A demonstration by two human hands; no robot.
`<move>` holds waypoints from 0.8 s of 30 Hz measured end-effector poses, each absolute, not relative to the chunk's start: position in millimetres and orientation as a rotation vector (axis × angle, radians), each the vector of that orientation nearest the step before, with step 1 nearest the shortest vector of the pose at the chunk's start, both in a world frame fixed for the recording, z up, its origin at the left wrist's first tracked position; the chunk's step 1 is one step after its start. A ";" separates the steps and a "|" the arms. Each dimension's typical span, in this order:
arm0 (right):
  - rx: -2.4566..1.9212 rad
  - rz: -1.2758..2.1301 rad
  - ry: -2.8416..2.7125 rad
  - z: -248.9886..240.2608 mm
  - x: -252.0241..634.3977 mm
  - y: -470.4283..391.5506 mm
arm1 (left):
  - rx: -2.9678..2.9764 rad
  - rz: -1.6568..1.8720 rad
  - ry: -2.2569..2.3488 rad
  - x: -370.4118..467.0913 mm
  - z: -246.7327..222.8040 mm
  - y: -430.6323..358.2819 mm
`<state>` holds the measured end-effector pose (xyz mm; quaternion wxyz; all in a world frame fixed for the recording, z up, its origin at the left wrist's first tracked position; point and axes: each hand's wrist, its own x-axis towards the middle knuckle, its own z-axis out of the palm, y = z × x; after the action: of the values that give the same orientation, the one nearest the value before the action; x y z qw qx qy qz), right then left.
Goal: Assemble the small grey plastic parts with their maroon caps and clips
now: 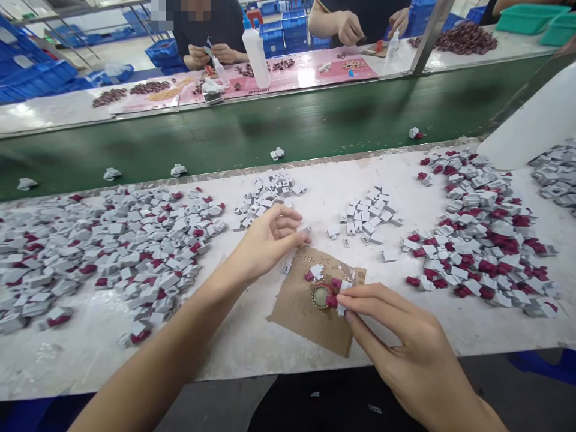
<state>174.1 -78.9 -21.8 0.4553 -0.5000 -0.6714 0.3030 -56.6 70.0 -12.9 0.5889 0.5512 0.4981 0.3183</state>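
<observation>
My left hand [274, 240] is closed, with a small light-grey plastic block [305, 230] between thumb and fingers, just above the cardboard's far edge. My right hand [400, 336] pinches a grey-and-dark-red plastic piece [341, 305], its red end at the rim of a bottle cap [320, 296]. The cap rests on a square of brown cardboard [306, 324] marked with wet spots. Two more grey-and-red pieces lie on the cardboard near the cap; one of them [314, 272] is behind it, the other is partly hidden by my right fingers.
Large heaps of grey-and-red pieces lie left [135, 252] and right [486, 240]. Two smaller piles of grey blocks [371, 213] sit beyond the cardboard. A green conveyor belt [225, 141] carries several pieces. A white container [535, 120] stands at right. Two people work across the belt.
</observation>
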 end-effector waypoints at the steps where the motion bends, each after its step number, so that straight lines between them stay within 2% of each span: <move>1: -1.232 0.749 -1.658 -22.7 172.5 -78.3 | 1.301 0.711 1.172 -55.9 -12.8 69.2; 5: -1.216 0.729 -1.697 -22.3 168.5 -74.0 | 1.375 0.645 1.209 -50.9 -11.2 67.0; 13: -1.164 0.773 -1.740 -10.9 165.8 -69.5 | 1.476 0.740 1.172 -44.5 -7.5 66.2; 19: -1.234 0.923 -1.343 0.9 187.9 -57.1 | 1.251 0.770 0.996 -31.3 -0.5 55.5; 24: -1.189 1.084 -0.931 -8.6 202.1 -32.7 | 1.150 0.743 0.783 -12.7 1.1 46.9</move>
<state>202.1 -32.7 -8.6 0.5983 -0.5124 -0.4015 0.4672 -12.7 46.9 1.1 0.7049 0.5171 0.3522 0.3343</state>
